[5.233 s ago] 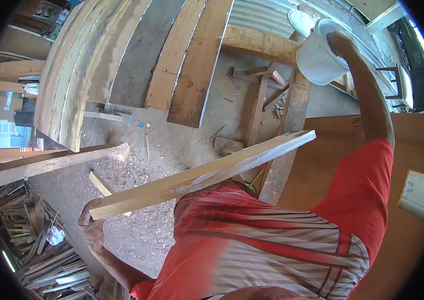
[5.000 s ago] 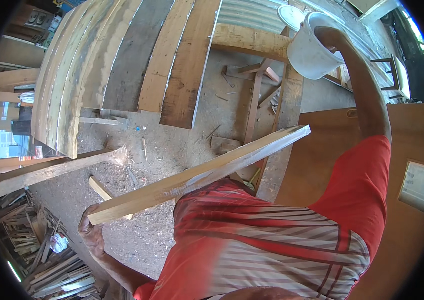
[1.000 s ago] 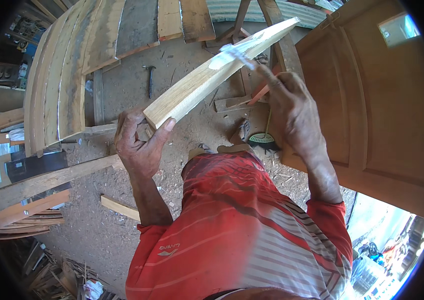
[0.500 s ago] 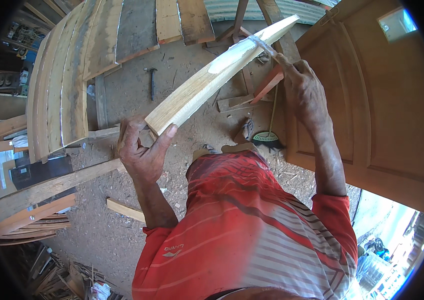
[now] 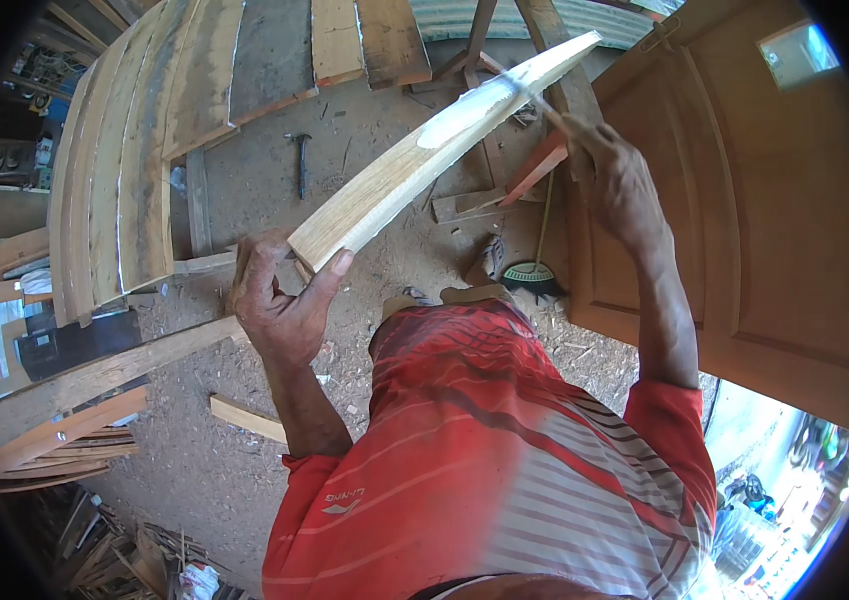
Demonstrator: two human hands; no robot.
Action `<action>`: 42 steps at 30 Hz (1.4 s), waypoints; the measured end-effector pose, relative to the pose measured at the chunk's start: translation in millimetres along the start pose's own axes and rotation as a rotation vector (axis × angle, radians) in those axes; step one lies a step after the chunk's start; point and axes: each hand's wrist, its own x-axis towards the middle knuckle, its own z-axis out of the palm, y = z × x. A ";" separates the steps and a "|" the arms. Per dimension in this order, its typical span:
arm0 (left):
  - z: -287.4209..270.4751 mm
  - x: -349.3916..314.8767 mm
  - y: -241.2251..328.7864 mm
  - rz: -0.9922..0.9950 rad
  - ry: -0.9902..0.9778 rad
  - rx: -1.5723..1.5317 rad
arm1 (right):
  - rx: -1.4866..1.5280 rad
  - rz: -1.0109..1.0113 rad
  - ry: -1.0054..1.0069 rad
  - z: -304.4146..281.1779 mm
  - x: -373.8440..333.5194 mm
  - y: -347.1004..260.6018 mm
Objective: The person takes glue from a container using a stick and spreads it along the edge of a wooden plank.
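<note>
A pale wooden board (image 5: 385, 190) slants up and away across the view, its far part coated with a wet-looking white substance (image 5: 465, 110). My left hand (image 5: 285, 300) grips the near end, thumb on one side and fingers on the other. Over the far part, my right hand (image 5: 620, 180) is closed around a thin, flat, stick-like tool (image 5: 543, 103). The tool's tip touches the white-coated face and is blurred by motion, so its exact kind is unclear.
Several planks (image 5: 145, 150) with white along their edges lie side by side at the left. A brown panelled door (image 5: 735, 220) stands on the right. On the floor are a hammer (image 5: 302, 165), a green broom (image 5: 530, 273) and a loose wood strip (image 5: 248, 418).
My right hand has shifted slightly nearer and to the right with the tool, which is now blurred. My left hand and the board have barely moved.
</note>
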 end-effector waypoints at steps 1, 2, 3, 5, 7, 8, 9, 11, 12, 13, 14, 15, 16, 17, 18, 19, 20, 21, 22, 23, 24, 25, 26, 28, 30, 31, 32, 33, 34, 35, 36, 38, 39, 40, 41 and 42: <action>-0.1 -0.2 -0.9 -0.002 0.001 -0.001 | -0.002 -0.001 -0.002 -4.2 -5.6 -11.2; 0.2 -0.3 -2.4 -0.008 0.006 -0.003 | 0.123 -0.054 -0.016 -8.5 -10.8 -21.9; 0.3 -0.6 -3.6 -0.012 0.011 -0.004 | 0.248 -0.107 -0.029 -10.9 -13.1 -27.2; 0.0 -1.4 -2.4 -0.041 0.010 -0.031 | 0.161 -0.103 0.030 -12.5 -5.1 -17.6; 0.0 -1.9 -3.5 -0.070 0.014 -0.056 | 0.074 -0.104 0.089 -11.5 9.8 6.7; 1.0 -1.7 -7.8 -0.046 0.008 -0.065 | 0.002 -0.079 0.095 -6.2 16.7 26.9; -0.1 0.6 -7.4 -0.035 0.005 -0.065 | -0.064 -0.053 0.099 -4.0 21.0 36.2; -1.9 0.6 -7.8 -0.020 -0.005 -0.030 | -0.026 -0.066 0.040 -6.5 17.7 25.6; -2.8 0.8 -7.6 -0.015 -0.018 0.007 | 0.011 -0.071 -0.019 -9.1 13.9 17.8; -2.6 1.2 -8.1 -0.018 -0.018 0.006 | 0.010 -0.070 -0.022 -13.3 6.4 4.9; -1.6 -0.2 -9.0 -0.018 -0.014 -0.027 | 0.113 -0.085 -0.053 -16.1 -1.4 -11.2; -0.7 -1.9 -9.6 -0.019 -0.010 -0.059 | 0.217 -0.098 -0.085 -18.0 -5.1 -19.8; -1.1 -1.9 -9.3 -0.022 -0.011 -0.060 | 0.216 -0.096 -0.089 -19.6 -3.3 -21.0; -1.7 -1.8 -8.2 -0.038 -0.012 -0.077 | 0.203 -0.064 -0.061 -20.3 0.1 -20.9; -2.0 -2.5 -8.5 -0.047 -0.011 -0.086 | 0.190 -0.032 -0.033 -19.9 2.8 -20.3; -2.4 -1.5 -8.4 -0.055 -0.013 -0.095 | 0.189 -0.031 -0.034 -16.8 3.2 -14.3; -2.3 0.2 -9.8 -0.023 -0.021 -0.072 | 0.121 -0.029 -0.014 -11.3 2.5 -3.9; -2.3 2.0 -11.1 0.010 -0.028 -0.050 | 0.053 -0.026 0.007 -9.0 3.0 0.9; -1.3 4.0 -12.0 0.010 -0.024 -0.045 | 0.056 -0.031 0.008 -7.9 1.2 -5.9; -1.6 3.6 -12.0 0.022 -0.025 -0.027 | 0.091 -0.040 -0.026 -8.8 -8.4 -24.0; -1.8 3.3 -12.0 0.035 -0.027 -0.010 | 0.125 -0.047 -0.058 -9.4 -16.8 -41.8; -0.6 3.5 -11.5 0.039 -0.030 -0.015 | 0.121 -0.042 -0.054 -9.3 -25.0 -58.3; -0.6 2.8 -10.2 0.035 -0.012 -0.024 | 0.216 -0.071 -0.085 -9.1 -31.2 -75.4; -0.3 2.0 -10.6 0.030 0.007 -0.035 | 0.310 -0.100 -0.114 -13.4 -31.8 -85.6; -1.6 1.3 -14.9 0.031 0.001 -0.003 | 0.271 -0.152 -0.050 -17.5 -26.8 -87.5; -2.9 0.7 -17.3 0.031 0.004 0.009 | 0.269 -0.160 -0.050 -19.7 -22.5 -85.1; -2.6 1.7 -19.4 0.089 0.002 0.004 | 0.189 -0.084 -0.041 -25.2 -18.5 -76.9; -3.0 2.8 -21.5 0.147 0.001 0.000 | 0.109 -0.009 -0.032 -29.9 -13.9 -68.5; -3.8 4.7 -22.3 0.150 0.003 -0.007 | 0.123 0.006 0.055 -26.0 -13.8 -54.8; -6.4 4.7 -23.2 0.189 -0.019 0.050 | 0.118 0.002 0.053 -30.1 -10.2 -45.1; -8.4 4.4 -24.9 0.227 -0.042 0.106 | 0.176 0.102 -0.023 -34.7 -6.7 -35.5; -11.4 6.2 -28.7 0.266 -0.049 0.126 | 0.230 0.210 -0.097 -41.9 -0.1 -8.6; -12.8 7.1 -30.9 0.307 -0.057 0.150 | 0.210 0.176 -0.099 -40.2 2.7 11.3; -13.9 7.2 -33.0 0.305 -0.061 0.144 | 0.192 0.144 -0.103 -38.8 7.8 19.7; -15.1 7.5 -34.7 0.336 -0.064 0.165 | 0.189 0.150 -0.105 -40.9 13.0 24.5; -15.7 8.4 -36.3 0.367 -0.067 0.186 | 0.169 0.165 -0.190 -46.3 18.9 25.8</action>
